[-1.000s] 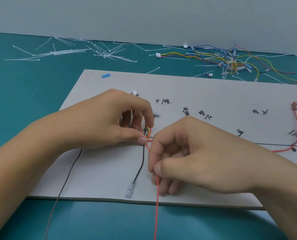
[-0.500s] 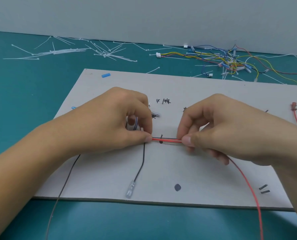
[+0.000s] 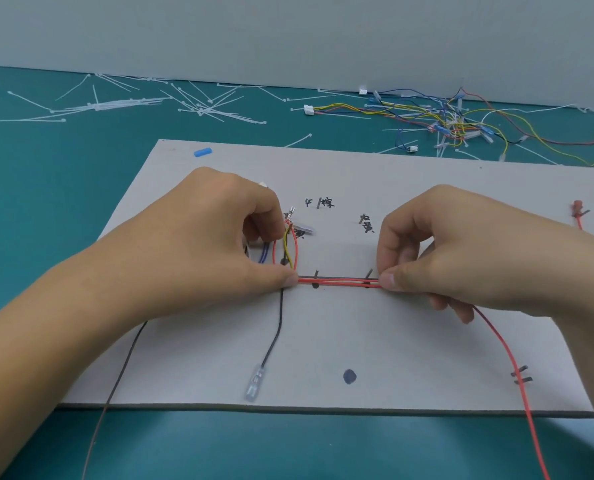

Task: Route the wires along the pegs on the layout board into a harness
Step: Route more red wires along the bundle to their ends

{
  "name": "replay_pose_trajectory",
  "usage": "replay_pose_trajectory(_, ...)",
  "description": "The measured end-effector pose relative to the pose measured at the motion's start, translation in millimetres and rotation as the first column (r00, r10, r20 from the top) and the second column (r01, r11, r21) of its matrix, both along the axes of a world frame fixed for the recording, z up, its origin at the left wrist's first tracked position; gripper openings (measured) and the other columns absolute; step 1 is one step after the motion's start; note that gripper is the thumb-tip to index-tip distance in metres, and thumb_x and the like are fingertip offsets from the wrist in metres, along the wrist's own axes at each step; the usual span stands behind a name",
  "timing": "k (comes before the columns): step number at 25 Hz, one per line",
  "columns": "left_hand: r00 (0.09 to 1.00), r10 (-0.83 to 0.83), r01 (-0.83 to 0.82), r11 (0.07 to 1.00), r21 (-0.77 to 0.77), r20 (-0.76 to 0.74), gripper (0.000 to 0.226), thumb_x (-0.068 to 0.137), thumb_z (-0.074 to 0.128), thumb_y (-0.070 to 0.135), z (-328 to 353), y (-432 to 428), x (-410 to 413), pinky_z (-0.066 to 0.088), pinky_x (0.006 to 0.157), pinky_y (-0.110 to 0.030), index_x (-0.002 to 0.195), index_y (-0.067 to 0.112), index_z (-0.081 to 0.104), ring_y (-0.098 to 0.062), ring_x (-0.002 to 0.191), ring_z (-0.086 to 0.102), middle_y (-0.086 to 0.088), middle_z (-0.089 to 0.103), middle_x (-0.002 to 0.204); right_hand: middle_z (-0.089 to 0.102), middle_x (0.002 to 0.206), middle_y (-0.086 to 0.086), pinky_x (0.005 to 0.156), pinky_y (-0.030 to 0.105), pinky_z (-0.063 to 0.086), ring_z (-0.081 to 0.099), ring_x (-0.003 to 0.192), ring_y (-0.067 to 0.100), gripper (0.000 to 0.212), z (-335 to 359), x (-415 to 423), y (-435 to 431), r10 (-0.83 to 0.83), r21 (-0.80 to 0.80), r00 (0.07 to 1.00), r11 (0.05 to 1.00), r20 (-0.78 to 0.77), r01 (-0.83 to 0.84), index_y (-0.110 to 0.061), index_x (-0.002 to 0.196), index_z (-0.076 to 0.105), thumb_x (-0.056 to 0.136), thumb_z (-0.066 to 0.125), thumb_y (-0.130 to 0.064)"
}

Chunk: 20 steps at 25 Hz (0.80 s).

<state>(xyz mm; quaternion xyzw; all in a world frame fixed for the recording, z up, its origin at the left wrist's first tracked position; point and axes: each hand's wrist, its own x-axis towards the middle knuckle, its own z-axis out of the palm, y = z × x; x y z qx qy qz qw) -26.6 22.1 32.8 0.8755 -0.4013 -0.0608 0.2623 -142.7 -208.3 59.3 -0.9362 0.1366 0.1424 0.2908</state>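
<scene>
Table (image 3: 46, 209) carries grey layout board (image 3: 375, 341), flat. Left hand (image 3: 219, 244) and right hand (image 3: 444, 251) each pinch red wires (image 3: 340, 281), fingers (image 3: 391, 247) curled tight. Wires run straight between hands across mid-board. Black wire (image 3: 278, 327) drops toward near edge. Two pegs (image 3: 316, 274) sit just beside red run.

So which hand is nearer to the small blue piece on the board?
Left. The left hand is on the near side of the blue piece, pinching the red wires; the right hand pinches them farther to the right.
</scene>
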Motion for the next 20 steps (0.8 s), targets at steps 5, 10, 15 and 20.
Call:
replay_pose_trajectory(5, 0.987, -0.097, 0.092, 0.995, 0.049, 0.127, 0.023, 0.068, 0.067, 0.053, 5.7, -5.0, -9.8, 0.052, 0.073, -0.038, 0.086, 0.038, 0.067, -0.005, 0.084, 0.056, 0.017, 0.059, 0.090, 0.071, 0.069, 0.001, 0.039, 0.027, 0.049, 0.063, 0.043, 0.022, 0.013, -4.9, 0.8, -2.9, 0.003, -0.044, 1.000, 0.999, 0.001, -0.003, -0.030, 0.080, 0.065, 0.087, 0.076, -0.028)
replay_pose_trajectory(10, 0.984, -0.175, 0.173, 0.984, 0.034, 0.045, 0.013, 0.076, 0.062, 0.038, 2.7, -10.2, -15.1, 0.053, 0.070, -0.039, 0.080, 0.036, 0.075, -0.007, 0.078, 0.060, 0.015, 0.062, 0.087, 0.067, 0.062, 0.006, 0.039, 0.027, 0.045, 0.053, 0.036, 0.016, 0.020, 0.9, -1.3, -22.1, 0.002, 0.002, 1.000, 1.000, 0.021, -0.002, -0.022, 0.079, 0.062, 0.087, 0.079, -0.017)
replay_pose_trajectory(15, 0.982, -0.186, 0.186, 0.982, -0.015, 0.019, 0.007, 0.082, 0.074, 0.031, -2.2, -9.7, -11.5, 0.053, 0.070, -0.038, 0.078, 0.034, 0.077, -0.008, 0.075, 0.062, 0.015, 0.064, 0.085, 0.067, 0.057, 0.009, 0.040, 0.025, 0.044, 0.053, 0.038, 0.016, 0.018, 9.0, -5.0, -42.8, 0.022, 0.062, 0.997, 0.998, -0.079, -0.018, -0.020, 0.071, 0.070, 0.084, 0.080, -0.012)
replay_pose_trajectory(20, 0.980, -0.197, 0.197, 0.980, -0.032, 0.005, 0.011, 0.082, 0.078, 0.022, -4.1, -10.1, -10.3, 0.053, 0.069, -0.037, 0.076, 0.032, 0.078, -0.009, 0.072, 0.061, 0.013, 0.064, 0.081, 0.071, 0.063, 0.013, 0.040, 0.024, 0.046, 0.058, 0.044, 0.020, 0.008, 10.6, -10.1, -52.5, 0.003, 0.093, 0.989, 0.996, -0.149, 0.011, -0.017, 0.077, 0.075, 0.076, 0.082, -0.020)
